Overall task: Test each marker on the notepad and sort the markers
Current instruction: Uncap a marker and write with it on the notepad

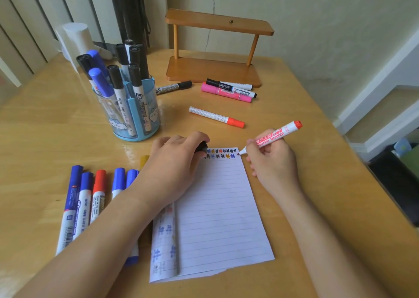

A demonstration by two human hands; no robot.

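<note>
My right hand (273, 159) grips an uncapped red whiteboard marker (274, 135), its tip touching the top right corner of the lined notepad (217, 211). A row of small coloured test marks (221, 153) runs along the pad's top line. My left hand (174, 161) rests on the pad's top left corner, its fingers curled round a small dark object (202, 147) that looks like a cap. Several blue and red markers (90, 198) lie in a row left of the pad, partly under my left forearm.
A blue pen holder (133, 112) full of black and blue markers stands behind my left hand. A red-capped marker (216, 116), a pink one (226, 93), and black ones (173, 87) lie farther back, before a wooden shelf (213, 71). The table edge runs down the right.
</note>
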